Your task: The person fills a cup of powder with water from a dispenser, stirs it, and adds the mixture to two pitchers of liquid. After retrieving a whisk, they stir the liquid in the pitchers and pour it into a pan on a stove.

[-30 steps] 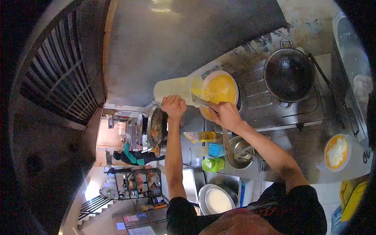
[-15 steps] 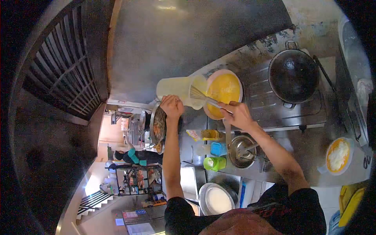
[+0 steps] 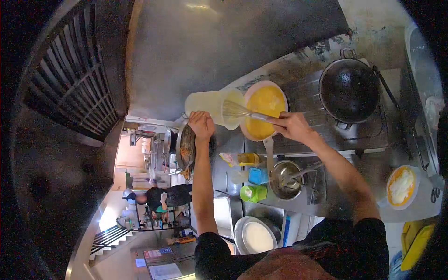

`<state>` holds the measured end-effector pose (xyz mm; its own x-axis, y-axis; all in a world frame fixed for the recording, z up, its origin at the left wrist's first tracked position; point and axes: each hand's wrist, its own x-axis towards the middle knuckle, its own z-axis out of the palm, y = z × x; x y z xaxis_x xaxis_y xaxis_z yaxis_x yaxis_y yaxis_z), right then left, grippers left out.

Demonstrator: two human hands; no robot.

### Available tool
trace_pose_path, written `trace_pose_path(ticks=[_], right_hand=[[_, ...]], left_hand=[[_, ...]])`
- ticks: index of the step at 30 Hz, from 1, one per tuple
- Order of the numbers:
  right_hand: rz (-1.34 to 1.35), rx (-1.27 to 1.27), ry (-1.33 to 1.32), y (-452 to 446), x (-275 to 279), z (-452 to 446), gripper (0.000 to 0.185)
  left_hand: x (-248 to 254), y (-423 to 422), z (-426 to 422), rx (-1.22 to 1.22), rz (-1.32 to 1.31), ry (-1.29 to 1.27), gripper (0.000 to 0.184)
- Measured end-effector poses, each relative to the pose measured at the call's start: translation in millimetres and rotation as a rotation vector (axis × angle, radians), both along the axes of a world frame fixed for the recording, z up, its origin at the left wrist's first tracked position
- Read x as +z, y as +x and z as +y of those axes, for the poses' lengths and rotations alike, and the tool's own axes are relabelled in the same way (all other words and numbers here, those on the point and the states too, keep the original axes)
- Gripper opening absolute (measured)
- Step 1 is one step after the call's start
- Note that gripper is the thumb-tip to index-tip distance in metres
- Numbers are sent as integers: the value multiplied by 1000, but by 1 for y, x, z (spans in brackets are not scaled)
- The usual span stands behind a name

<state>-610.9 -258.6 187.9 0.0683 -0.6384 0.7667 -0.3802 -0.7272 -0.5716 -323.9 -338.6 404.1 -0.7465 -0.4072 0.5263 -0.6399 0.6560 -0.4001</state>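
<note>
My left hand (image 3: 201,125) is closed at the near side of a translucent plastic pitcher (image 3: 198,103), seemingly round its handle, which the fingers hide. The pitcher lies tipped with its mouth toward a pan of yellow liquid (image 3: 266,105). In my right hand (image 3: 294,127) is the handle of a wire whisk (image 3: 240,110). The whisk's wires reach into the pitcher's mouth, and its shaft crosses over the pan. A pale handle (image 3: 269,151) sticks out from the pan toward me.
A black wok (image 3: 350,91) sits on the stove at right. Near me are a steel bowl with utensils (image 3: 282,186), a green container (image 3: 254,193), a blue-lidded container (image 3: 258,176) and a pot of pale liquid (image 3: 257,237). Farther left, a co-worker (image 3: 170,198) stands.
My right hand has shifted right and slightly up, and the whisk now lies more level, its wires deeper in the pitcher. The co-worker has changed posture.
</note>
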Motion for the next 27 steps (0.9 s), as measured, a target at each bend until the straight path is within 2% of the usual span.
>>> trace_pose_path(ticks=[3, 6, 9, 12, 13, 16, 19, 20, 21, 22, 23, 24, 25, 27], right_hand=[[-10, -17, 6, -3, 12, 4, 36], [109, 37, -21, -7, 17, 2, 36], [104, -67, 63, -10, 43, -19, 36], [84, 48, -65, 7, 68, -27, 37], [174, 62, -67, 9, 73, -28, 41], [212, -12, 246, 13, 83, -36, 37], [148, -13, 231, -12, 108, -33, 32], [102, -32, 211, -14, 106, -36, 31], [59, -32, 178, -10, 86, -34, 31], [21, 21, 305, -7, 68, -29, 31], [-20, 63, 432, -5, 51, -22, 31], [-87, 160, 351, -9, 32, -17, 32], [-56, 150, 386, -12, 24, -3, 32], [-143, 118, 299, -15, -8, 17, 33]], left_hand=[[-10, 6, -6, -53, 132, 34, 20], [-5, -1, -4, -40, 95, 18, 19], [-17, -3, -5, -63, 92, -30, 17], [-13, -14, -3, -74, 42, -15, 15], [-12, -17, -3, -38, 38, -9, 14], [-7, -13, 1, 28, 0, -1, 10], [-12, -6, 2, 20, -53, -10, 6], [-9, -12, 7, 64, -49, -26, 6], [-29, -7, 4, 28, 61, -76, 8], [-62, 24, -13, 108, -39, -124, 8], [-45, -8, 15, -4, -24, -130, 7], [-50, -13, 21, -125, 77, -122, 8], [-71, 1, 17, -58, -31, -56, 11], [-109, 14, 24, 40, -71, -15, 21]])
